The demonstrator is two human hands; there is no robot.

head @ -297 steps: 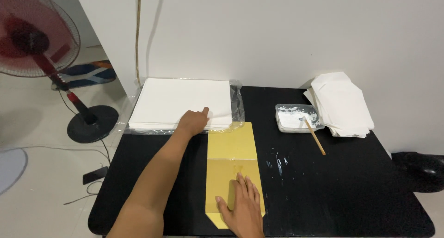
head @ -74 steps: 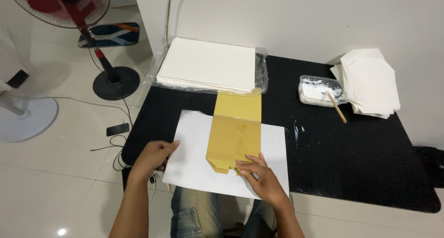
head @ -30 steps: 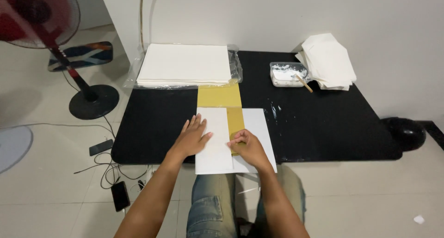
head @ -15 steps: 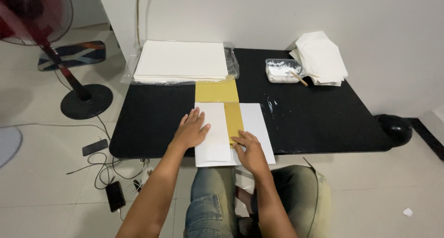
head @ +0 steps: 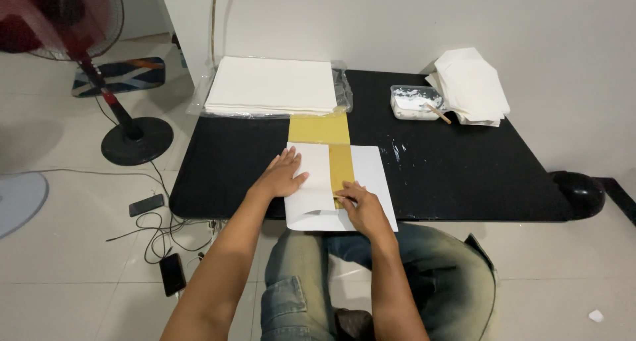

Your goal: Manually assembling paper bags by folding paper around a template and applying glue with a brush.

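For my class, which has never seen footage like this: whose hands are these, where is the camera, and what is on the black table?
The camera sits on a seated person's head and looks down, so the two bare arms are that person's own. The left hand lies flat on a white sheet that is partly folded over a yellow template. The right hand presses the sheet near its front edge. Neither hand lifts anything. On the black table there is also a stack of white paper, a small tray of white paste with a stick in it, and a pile of folded paper. A fan stands on the floor.
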